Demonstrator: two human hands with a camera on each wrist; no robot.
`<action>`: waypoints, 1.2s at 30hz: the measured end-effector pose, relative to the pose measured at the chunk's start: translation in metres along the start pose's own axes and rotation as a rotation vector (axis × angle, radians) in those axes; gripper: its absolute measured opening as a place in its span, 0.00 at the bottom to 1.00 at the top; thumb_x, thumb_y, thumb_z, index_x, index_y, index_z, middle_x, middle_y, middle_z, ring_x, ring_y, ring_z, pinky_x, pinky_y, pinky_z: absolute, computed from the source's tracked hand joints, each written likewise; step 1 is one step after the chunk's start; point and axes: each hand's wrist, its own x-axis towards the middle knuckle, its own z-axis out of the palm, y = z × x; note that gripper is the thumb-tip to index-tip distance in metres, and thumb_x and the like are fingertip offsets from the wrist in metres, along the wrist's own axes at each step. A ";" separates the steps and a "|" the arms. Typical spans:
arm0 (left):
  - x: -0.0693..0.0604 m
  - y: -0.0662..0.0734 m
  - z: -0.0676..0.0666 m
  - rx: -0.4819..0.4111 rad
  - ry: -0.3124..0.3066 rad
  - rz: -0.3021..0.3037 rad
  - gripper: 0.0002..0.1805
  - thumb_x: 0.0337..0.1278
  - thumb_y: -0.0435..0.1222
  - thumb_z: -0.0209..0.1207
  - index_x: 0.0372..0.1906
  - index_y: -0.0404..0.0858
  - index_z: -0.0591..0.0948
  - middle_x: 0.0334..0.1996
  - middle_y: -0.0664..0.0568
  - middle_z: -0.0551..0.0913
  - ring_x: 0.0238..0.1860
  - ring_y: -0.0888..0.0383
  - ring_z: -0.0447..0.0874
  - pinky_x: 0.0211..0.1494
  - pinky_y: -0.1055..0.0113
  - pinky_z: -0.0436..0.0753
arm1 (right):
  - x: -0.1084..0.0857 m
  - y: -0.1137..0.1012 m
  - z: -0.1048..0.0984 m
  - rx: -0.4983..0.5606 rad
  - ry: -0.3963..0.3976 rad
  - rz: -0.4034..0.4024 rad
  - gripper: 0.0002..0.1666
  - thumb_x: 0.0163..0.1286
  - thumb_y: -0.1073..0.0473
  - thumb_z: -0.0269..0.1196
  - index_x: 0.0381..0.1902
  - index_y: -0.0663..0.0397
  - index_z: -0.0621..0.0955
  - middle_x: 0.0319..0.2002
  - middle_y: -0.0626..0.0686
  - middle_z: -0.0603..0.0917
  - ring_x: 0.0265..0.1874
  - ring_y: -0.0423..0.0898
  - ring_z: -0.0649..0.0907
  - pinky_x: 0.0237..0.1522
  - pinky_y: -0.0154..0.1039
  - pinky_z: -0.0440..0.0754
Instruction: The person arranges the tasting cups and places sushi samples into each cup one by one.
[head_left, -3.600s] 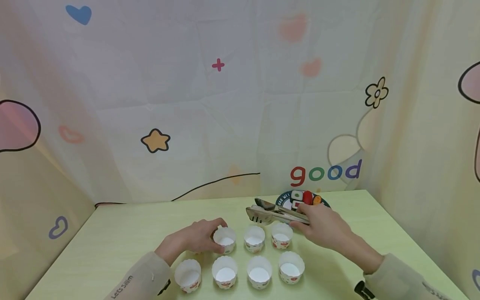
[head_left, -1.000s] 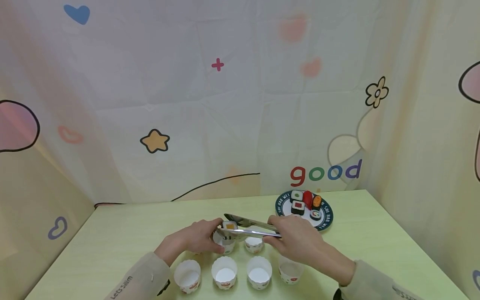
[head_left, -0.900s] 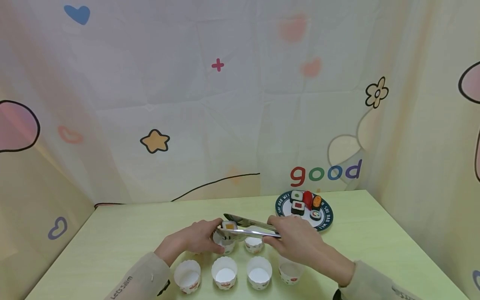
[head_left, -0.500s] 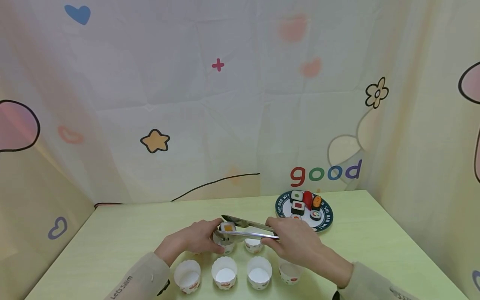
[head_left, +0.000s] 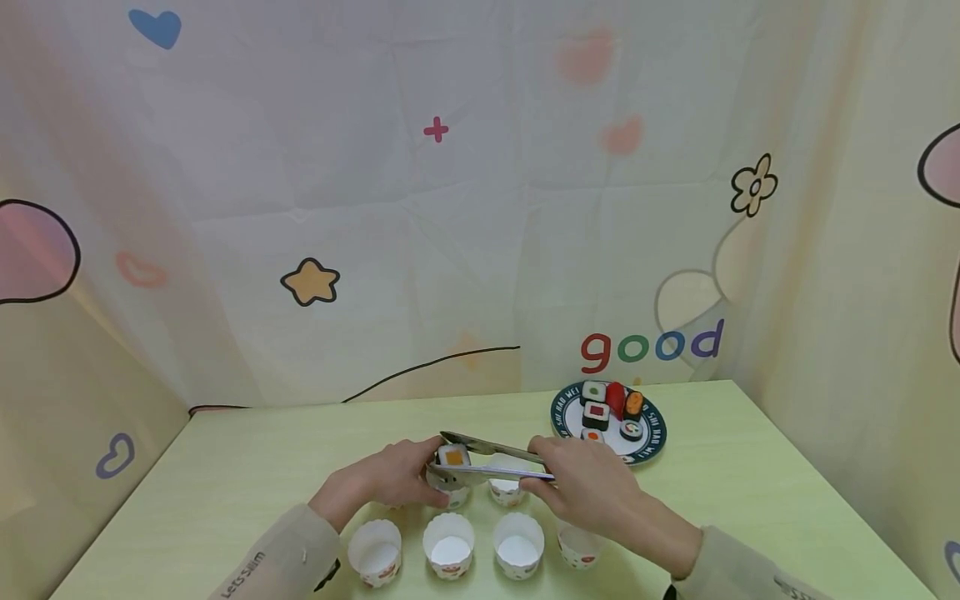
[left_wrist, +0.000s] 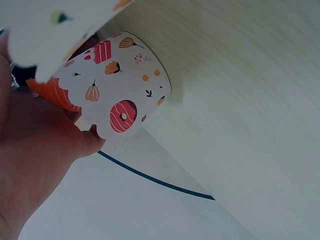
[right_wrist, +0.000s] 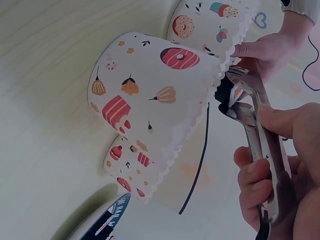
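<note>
My left hand grips a white printed paper cup in the back row. My right hand holds metal tongs, their ends on either side of a sushi roll with an orange centre. That roll is at the mouth of the gripped cup; whether it touches the cup is hidden. In the right wrist view the roll shows dark and white between the tong ends. An orange, white-striped piece pokes above a printed cup in the left wrist view.
Several paper cups stand in a front row, including one cup near the middle. Another cup sits beneath the tongs. A dark-rimmed plate with several sushi pieces lies at the back right, against the printed curtain.
From above the plate, the tongs came left with the roll to the gripped cup. Over the last second they eased slightly left and down. My left hand stayed on the cup.
</note>
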 end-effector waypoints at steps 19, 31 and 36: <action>-0.002 0.000 0.000 0.002 0.001 -0.027 0.28 0.56 0.47 0.75 0.55 0.43 0.74 0.41 0.55 0.81 0.39 0.56 0.78 0.41 0.57 0.78 | -0.001 -0.004 0.006 0.007 -0.009 0.008 0.17 0.67 0.47 0.73 0.43 0.51 0.82 0.27 0.41 0.77 0.20 0.38 0.71 0.20 0.33 0.70; -0.002 -0.001 0.000 0.016 0.007 -0.030 0.28 0.54 0.47 0.75 0.53 0.42 0.75 0.40 0.55 0.81 0.38 0.56 0.78 0.40 0.58 0.78 | -0.002 -0.004 0.007 0.019 0.005 -0.008 0.18 0.65 0.48 0.74 0.43 0.52 0.82 0.28 0.42 0.78 0.19 0.37 0.71 0.20 0.32 0.69; -0.001 -0.001 0.000 0.023 0.011 -0.026 0.28 0.54 0.47 0.75 0.53 0.43 0.75 0.40 0.55 0.80 0.38 0.56 0.77 0.40 0.58 0.78 | -0.002 -0.004 0.007 0.022 0.009 -0.007 0.17 0.65 0.48 0.74 0.43 0.51 0.82 0.29 0.42 0.78 0.19 0.37 0.71 0.20 0.32 0.70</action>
